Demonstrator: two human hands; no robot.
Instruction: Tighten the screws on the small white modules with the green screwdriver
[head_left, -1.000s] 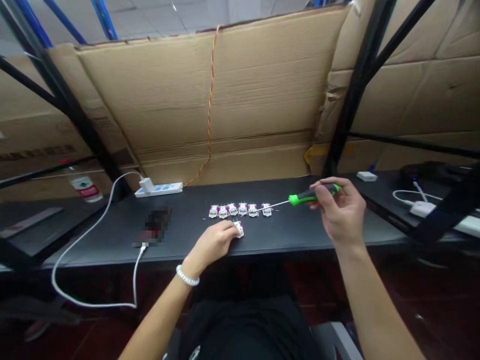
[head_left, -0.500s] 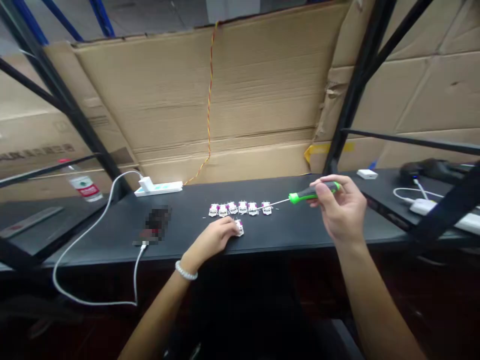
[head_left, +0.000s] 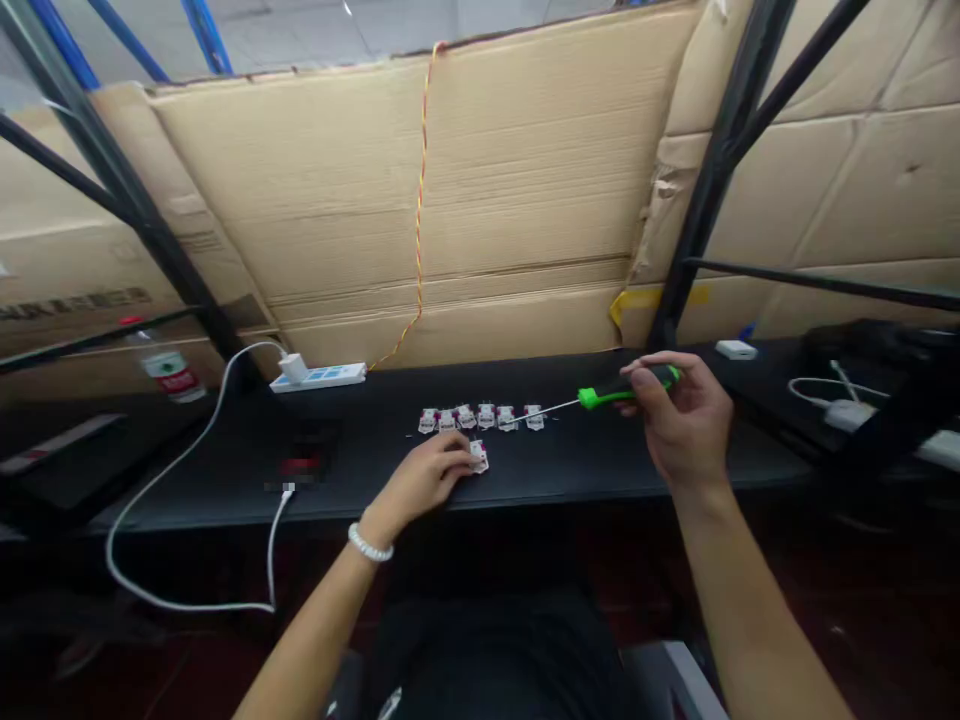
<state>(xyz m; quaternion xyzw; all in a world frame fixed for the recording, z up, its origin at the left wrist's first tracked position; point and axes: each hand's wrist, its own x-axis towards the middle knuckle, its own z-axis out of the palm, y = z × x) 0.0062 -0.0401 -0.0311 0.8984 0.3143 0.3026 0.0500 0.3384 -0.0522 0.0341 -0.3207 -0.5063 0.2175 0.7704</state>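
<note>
My right hand (head_left: 679,410) is closed around the green and black handle of a screwdriver (head_left: 592,397). Its thin metal shaft points left, and the tip lies over or by the row of parts; contact I cannot tell. On the black table, my left hand (head_left: 435,467) has its fingers closed on the left side of a small white and purple part (head_left: 478,457), partly hidden by the fingertips. Just behind it, several like parts (head_left: 486,416) form a row, with one (head_left: 534,417) set slightly apart at the right end. Tiny slim pieces lie near both row ends.
A white power strip (head_left: 330,376) with a plugged-in charger stands at the back left. Its white cable (head_left: 180,460) loops to a blurred-out device (head_left: 300,465). A water bottle (head_left: 171,372) is farther left. Black rack posts (head_left: 694,200) flank the table; cardboard (head_left: 525,200) closes the back.
Both hands hold almost the same positions. The screwdriver and the small parts show no clear movement. The picture has become brighter on the cardboard.
</note>
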